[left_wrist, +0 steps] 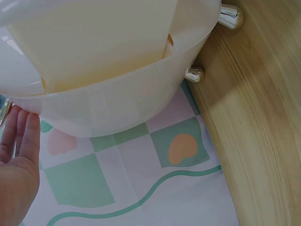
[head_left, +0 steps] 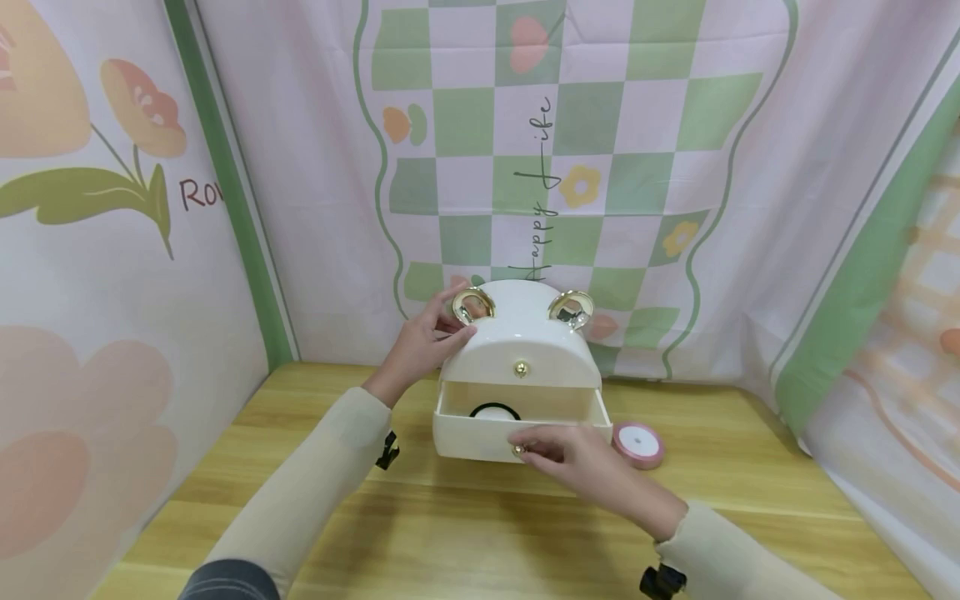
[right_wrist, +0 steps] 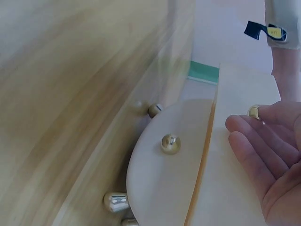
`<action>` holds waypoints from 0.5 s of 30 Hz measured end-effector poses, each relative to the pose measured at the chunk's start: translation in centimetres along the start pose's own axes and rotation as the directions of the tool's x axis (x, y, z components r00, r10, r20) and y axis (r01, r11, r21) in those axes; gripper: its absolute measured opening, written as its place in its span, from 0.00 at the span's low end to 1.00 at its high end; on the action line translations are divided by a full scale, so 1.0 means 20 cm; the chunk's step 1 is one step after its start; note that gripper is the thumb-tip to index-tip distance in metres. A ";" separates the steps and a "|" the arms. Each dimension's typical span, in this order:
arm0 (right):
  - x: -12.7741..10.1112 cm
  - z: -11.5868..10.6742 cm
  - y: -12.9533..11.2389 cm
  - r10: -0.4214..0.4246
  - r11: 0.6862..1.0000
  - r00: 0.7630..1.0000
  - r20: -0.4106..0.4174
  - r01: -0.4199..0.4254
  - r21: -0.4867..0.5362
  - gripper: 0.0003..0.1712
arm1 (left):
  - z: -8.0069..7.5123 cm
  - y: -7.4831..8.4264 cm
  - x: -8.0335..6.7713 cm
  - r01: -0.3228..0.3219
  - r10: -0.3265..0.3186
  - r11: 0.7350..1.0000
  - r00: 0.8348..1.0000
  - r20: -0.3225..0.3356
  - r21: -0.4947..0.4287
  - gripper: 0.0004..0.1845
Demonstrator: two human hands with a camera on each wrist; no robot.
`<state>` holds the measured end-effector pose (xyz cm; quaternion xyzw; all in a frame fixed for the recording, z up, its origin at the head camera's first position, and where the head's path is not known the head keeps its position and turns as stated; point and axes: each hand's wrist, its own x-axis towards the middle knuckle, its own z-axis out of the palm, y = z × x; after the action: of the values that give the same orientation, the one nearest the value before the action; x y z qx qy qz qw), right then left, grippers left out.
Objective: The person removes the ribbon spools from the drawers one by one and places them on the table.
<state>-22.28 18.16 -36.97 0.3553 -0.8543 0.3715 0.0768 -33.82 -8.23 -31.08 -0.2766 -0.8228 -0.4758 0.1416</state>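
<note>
A white dresser-shaped storage box (head_left: pixel 521 317) with a rounded top and two gold ring ears stands on the table. Its upper front bears a gold knob (head_left: pixel 521 368). Below that, a drawer (head_left: pixel 472 437) is pulled out, with a black ring (head_left: pixel 495 407) around something white inside. My right hand (head_left: pixel 573 458) pinches the drawer's gold knob (right_wrist: pixel 254 112) between thumb and fingers. On the box's upper left side, by the ear (head_left: pixel 473 306), rests my left hand (head_left: pixel 423 342), its fingers fairly straight in the left wrist view. A lower knob (right_wrist: pixel 170 144) shows in the right wrist view.
A pink-rimmed spool (head_left: pixel 639 443) lies right of the drawer on the wooden table (head_left: pixel 465 533). Behind the box hangs a green-and-white checked curtain (head_left: pixel 585 183). Small gold feet (right_wrist: pixel 115 201) support the box.
</note>
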 end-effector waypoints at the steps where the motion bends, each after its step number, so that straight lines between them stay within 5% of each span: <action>1: -0.01 0.00 -0.01 0.001 1.000 1.000 0.003 -0.001 0.003 0.13 | 0.00 0.00 0.00 0.000 0.000 1.000 1.000 0.001 0.002 0.36; 15: -0.10 0.01 -0.09 -0.044 0.999 0.999 0.003 0.044 0.000 0.13 | 0.00 0.00 0.00 -0.003 0.002 1.000 1.000 0.002 0.010 0.35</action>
<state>-19.53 18.27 -36.92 0.3746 -0.8464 0.3691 0.0837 -33.77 -8.23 -31.02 -0.2774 -0.8249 -0.4714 0.1427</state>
